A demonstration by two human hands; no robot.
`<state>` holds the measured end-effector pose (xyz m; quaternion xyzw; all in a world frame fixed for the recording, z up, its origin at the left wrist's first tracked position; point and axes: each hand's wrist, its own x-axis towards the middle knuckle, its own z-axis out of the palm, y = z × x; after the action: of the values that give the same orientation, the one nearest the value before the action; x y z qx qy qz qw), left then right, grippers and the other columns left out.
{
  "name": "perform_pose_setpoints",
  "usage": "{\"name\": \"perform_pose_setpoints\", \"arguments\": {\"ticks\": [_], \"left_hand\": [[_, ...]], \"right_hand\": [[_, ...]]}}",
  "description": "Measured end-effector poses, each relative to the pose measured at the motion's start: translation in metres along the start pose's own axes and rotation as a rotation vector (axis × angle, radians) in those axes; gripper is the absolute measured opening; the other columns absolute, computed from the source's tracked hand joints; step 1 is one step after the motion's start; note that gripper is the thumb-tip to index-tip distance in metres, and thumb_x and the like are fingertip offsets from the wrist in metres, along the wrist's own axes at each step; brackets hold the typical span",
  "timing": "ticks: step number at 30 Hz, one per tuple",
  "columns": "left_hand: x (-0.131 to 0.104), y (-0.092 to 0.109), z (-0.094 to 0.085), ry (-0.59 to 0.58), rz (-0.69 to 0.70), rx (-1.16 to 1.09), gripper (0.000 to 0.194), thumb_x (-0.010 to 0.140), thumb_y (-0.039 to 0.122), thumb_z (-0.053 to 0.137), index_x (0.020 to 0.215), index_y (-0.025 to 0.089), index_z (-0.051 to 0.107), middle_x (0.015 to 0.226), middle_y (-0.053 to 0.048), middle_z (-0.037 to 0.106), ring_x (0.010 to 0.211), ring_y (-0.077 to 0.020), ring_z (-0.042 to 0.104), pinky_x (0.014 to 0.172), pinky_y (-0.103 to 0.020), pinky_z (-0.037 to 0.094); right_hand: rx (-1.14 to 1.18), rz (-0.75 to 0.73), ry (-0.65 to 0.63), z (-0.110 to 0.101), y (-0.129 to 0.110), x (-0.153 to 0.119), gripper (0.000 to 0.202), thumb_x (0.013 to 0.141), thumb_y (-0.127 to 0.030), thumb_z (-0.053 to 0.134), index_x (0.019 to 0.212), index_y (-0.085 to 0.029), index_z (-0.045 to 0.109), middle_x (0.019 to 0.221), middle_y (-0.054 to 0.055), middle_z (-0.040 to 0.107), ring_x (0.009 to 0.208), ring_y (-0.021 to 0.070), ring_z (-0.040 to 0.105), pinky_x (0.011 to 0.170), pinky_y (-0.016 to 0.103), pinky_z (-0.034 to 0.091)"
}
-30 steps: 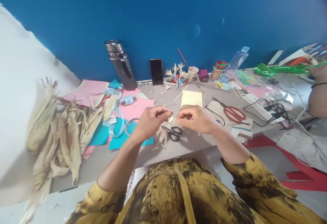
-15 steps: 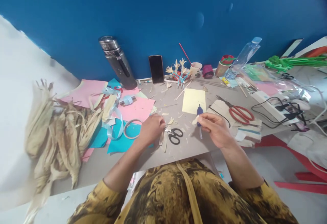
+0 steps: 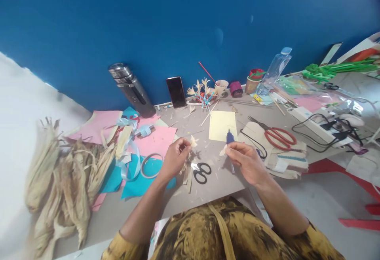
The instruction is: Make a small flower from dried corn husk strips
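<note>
My left hand (image 3: 175,157) is closed in a pinch on a small pale husk flower (image 3: 194,141), just above the table. In my right hand (image 3: 246,161), thumb and fingers pinch a small cream husk petal (image 3: 223,150). Right behind those fingers lies a blue-nozzled tool, perhaps a glue gun (image 3: 230,136), partly over a yellow paper sheet (image 3: 221,123); the hand hides much of it. Black-handled scissors (image 3: 202,173) rest between my hands, beside husk strips (image 3: 186,177). Husk scraps are scattered around them.
A big bundle of dried husks (image 3: 68,188) lies left, near coloured paper (image 3: 154,141) and a tape roll (image 3: 151,165). A thermos (image 3: 133,92), a phone (image 3: 176,92) and husk flowers (image 3: 204,93) stand behind. Red-handled scissors (image 3: 280,138) lie on gloves (image 3: 277,161) at right.
My left hand now has the husk flower raised in its fingertips, where before its fingertips were down by the scraps. My right hand keeps the petal. The view has shifted slightly.
</note>
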<state>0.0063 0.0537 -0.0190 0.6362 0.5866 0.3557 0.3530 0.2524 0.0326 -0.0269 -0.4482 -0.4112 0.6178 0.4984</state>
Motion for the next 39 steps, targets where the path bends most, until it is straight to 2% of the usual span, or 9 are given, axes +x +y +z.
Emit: {"name": "perform_pose_setpoints", "arguments": {"ticks": [4, 7, 14, 17, 22, 29, 32, 35, 39], "left_hand": [[-0.009, 0.01, -0.007, -0.026, -0.139, -0.744, 0.027, 0.071, 0.032, 0.079, 0.073, 0.017, 0.057, 0.074, -0.001, 0.065, 0.057, -0.009, 0.051, 0.058, -0.024, 0.038], [-0.018, 0.017, -0.008, -0.022, -0.123, -1.025, 0.032, 0.061, 0.025, 0.088, 0.072, 0.017, 0.059, 0.072, 0.0, 0.066, 0.06, -0.0099, 0.055, 0.059, -0.024, 0.04], [-0.038, 0.023, -0.015, 0.049, 0.106, -1.15, 0.023, 0.063, 0.017, 0.087, 0.073, 0.019, 0.066, 0.07, 0.002, 0.061, 0.065, -0.0108, 0.055, 0.061, -0.026, 0.041], [-0.044, 0.023, -0.019, 0.018, 0.071, -1.24, 0.023, 0.064, 0.018, 0.088, 0.074, 0.019, 0.067, 0.069, 0.002, 0.057, 0.061, -0.0087, 0.05, 0.059, -0.025, 0.039], [-0.05, 0.019, -0.017, 0.02, -0.104, -1.367, 0.028, 0.063, 0.025, 0.091, 0.073, 0.015, 0.067, 0.073, 0.001, 0.056, 0.059, -0.0062, 0.048, 0.057, -0.022, 0.04], [-0.054, 0.009, -0.015, 0.067, -0.071, -1.126, 0.025, 0.061, 0.028, 0.091, 0.071, 0.015, 0.072, 0.077, -0.003, 0.067, 0.057, -0.0088, 0.056, 0.051, -0.022, 0.04], [-0.055, 0.012, -0.015, 0.176, 0.104, -0.908, 0.012, 0.067, 0.021, 0.087, 0.07, 0.019, 0.075, 0.075, -0.003, 0.071, 0.058, -0.012, 0.06, 0.053, -0.024, 0.044], [-0.056, 0.02, -0.016, 0.275, 0.355, -0.631, 0.009, 0.075, 0.014, 0.08, 0.075, 0.023, 0.078, 0.075, -0.004, 0.074, 0.069, -0.017, 0.066, 0.064, -0.029, 0.051], [-0.057, 0.029, -0.019, 0.252, 0.503, -0.378, 0.019, 0.083, 0.01, 0.071, 0.085, 0.026, 0.081, 0.083, -0.006, 0.076, 0.077, -0.0192, 0.069, 0.072, -0.032, 0.052]], "right_hand": [[0.13, -0.004, 0.009, 0.023, -0.006, 0.006, 0.03, 0.066, -0.041, 0.087, 0.072, -0.016, 0.072, 0.06, -0.004, 0.047, 0.053, 0.0064, 0.028, 0.047, 0.022, 0.019], [0.143, -0.045, -0.02, 0.045, -0.014, 0.007, 0.029, 0.066, -0.04, 0.088, 0.072, -0.016, 0.072, 0.059, -0.004, 0.046, 0.053, 0.0065, 0.028, 0.047, 0.022, 0.018], [0.106, -0.077, -0.07, 0.086, -0.022, -0.003, 0.026, 0.071, -0.04, 0.085, 0.08, -0.019, 0.073, 0.064, -0.002, 0.055, 0.055, 0.0079, 0.034, 0.048, 0.023, 0.023], [0.102, -0.06, -0.065, 0.093, -0.022, -0.008, 0.027, 0.069, -0.041, 0.086, 0.078, -0.018, 0.073, 0.066, -0.002, 0.056, 0.056, 0.0082, 0.034, 0.049, 0.023, 0.024], [0.108, -0.009, -0.114, 0.097, -0.02, -0.009, 0.029, 0.068, -0.042, 0.087, 0.077, -0.018, 0.073, 0.064, -0.003, 0.052, 0.055, 0.0079, 0.031, 0.048, 0.024, 0.02], [0.118, -0.038, -0.127, 0.094, -0.02, -0.009, 0.026, 0.071, -0.04, 0.086, 0.077, -0.019, 0.072, 0.065, -0.002, 0.053, 0.057, 0.0084, 0.033, 0.049, 0.023, 0.023], [0.087, -0.083, -0.101, 0.093, -0.02, -0.009, 0.025, 0.073, -0.041, 0.084, 0.079, -0.019, 0.073, 0.067, -0.001, 0.058, 0.057, 0.0091, 0.037, 0.05, 0.024, 0.027], [0.041, -0.136, -0.089, 0.088, -0.02, -0.01, 0.024, 0.075, -0.041, 0.082, 0.079, -0.019, 0.073, 0.066, -0.001, 0.059, 0.056, 0.0095, 0.039, 0.049, 0.024, 0.029], [-0.02, -0.183, -0.105, 0.079, -0.019, -0.01, 0.023, 0.078, -0.041, 0.08, 0.078, -0.019, 0.073, 0.066, 0.0, 0.059, 0.055, 0.01, 0.04, 0.05, 0.025, 0.031]]}}
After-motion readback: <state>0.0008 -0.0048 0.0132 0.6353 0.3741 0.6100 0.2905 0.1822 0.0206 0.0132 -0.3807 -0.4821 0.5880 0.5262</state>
